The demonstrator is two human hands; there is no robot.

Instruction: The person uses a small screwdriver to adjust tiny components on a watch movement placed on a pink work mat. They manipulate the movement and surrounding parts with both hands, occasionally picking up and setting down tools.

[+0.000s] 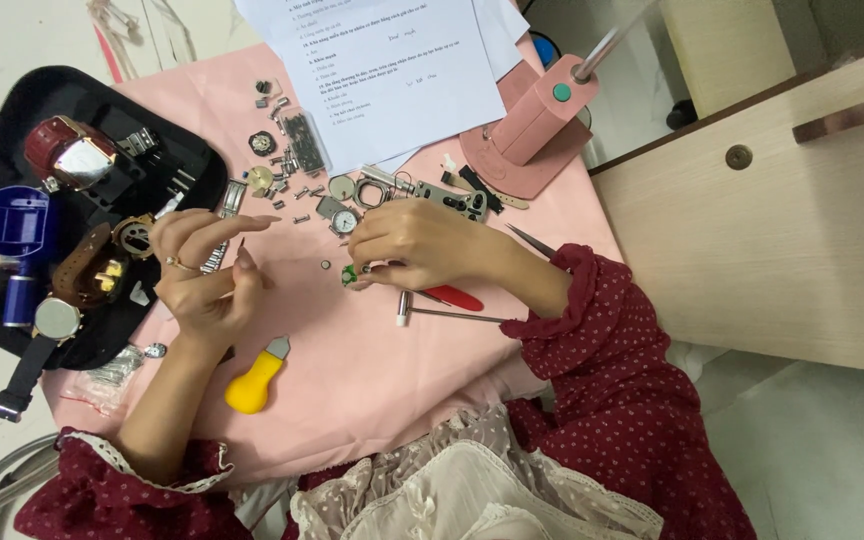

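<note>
My left hand (202, 270) hovers over the pink cloth (352, 370) with thumb and fingers pinched together around something too small to make out; a ring sits on one finger. My right hand (422, 245) rests on the cloth, its fingertips closed on a small green round watch part (350, 274). A tiny round part (325, 265) lies between the two hands. Just beyond the right hand lie a small watch face (345, 221) and several loose metal bits (297, 190).
A yellow-handled tool (252, 383) lies near me. A small hammer (442, 313), a red-handled tool (457, 297) and tweezers (532, 241) sit by my right wrist. A black tray (72, 90) of watches is at left. Papers (392, 70) and a pink lamp base (532, 125) stand behind.
</note>
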